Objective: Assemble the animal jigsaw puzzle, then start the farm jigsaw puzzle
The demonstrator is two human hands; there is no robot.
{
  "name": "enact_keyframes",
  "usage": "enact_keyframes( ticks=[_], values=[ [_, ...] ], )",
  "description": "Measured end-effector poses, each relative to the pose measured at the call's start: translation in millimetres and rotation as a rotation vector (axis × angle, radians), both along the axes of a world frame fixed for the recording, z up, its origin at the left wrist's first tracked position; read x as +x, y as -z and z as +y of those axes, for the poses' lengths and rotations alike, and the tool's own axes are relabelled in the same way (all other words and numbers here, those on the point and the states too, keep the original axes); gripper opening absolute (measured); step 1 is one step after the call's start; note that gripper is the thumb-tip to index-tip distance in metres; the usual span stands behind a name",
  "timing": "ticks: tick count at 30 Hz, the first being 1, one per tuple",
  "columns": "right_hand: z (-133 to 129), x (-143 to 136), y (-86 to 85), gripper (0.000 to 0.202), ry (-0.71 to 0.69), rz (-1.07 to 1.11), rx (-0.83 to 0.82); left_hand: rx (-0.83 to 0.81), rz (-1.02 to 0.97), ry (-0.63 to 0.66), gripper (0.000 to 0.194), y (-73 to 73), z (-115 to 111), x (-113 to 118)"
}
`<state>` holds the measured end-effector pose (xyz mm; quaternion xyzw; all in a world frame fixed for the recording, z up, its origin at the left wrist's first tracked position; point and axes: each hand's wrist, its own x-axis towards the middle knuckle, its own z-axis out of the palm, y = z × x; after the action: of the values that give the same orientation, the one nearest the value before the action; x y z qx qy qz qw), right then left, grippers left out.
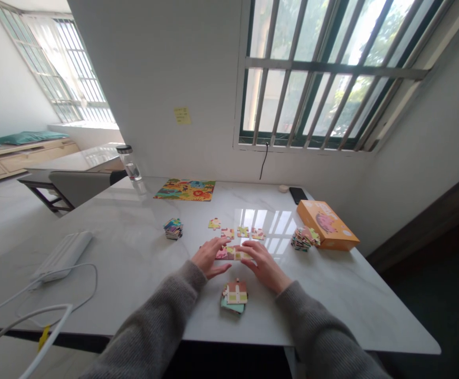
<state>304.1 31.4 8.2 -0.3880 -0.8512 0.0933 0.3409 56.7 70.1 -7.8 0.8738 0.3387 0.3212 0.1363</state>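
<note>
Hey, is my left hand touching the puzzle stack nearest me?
Apart: the head view shows white tabletop between the left hand and the nearest puzzle stack.

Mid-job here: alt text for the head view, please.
A left hand and a right hand bracket puzzle pieces on a white table, four loose pieces just beyond. Three stacks of pieces stand around them; an orange box sits at the right.

Open tabletop (127, 273) flanked the forearms (156, 316).
A lane ran between power strip (64, 255) and left stack (173, 229); near stack (235, 298) stood between the forearms; right stack (303, 239) and orange box (328, 223) blocked the right.
</note>
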Motion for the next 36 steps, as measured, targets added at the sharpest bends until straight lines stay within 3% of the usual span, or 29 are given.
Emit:
enact_keyframes(
  ticks=[5,9,14,20,28,36],
  values=[
    [12,41,8.3,0.026,0.124,-0.04,-0.075,0.084,0.154,-0.186,0.034,12.9,12,-26],
    [14,63,14.5,0.025,0.141,-0.078,-0.074,0.109,0.138,-0.326,0.029,12.5,11,-48],
    [15,71,18.7,0.026,0.137,-0.123,-0.059,0.058,0.154,-0.429,0.026,11.6,11,-70],
    [16,76,19.8,0.026,0.15,-0.158,-0.087,0.017,0.138,-0.361,0.023,17.7,13,-75],
    [13,81,23.1,0.026,0.161,-0.198,-0.063,-0.014,0.112,-0.267,0.022,11.5,8,-68],
    [9,83,23.6,0.029,0.162,-0.202,-0.077,-0.018,0.136,-0.26,0.025,14.0,9,-68]
  ],
)
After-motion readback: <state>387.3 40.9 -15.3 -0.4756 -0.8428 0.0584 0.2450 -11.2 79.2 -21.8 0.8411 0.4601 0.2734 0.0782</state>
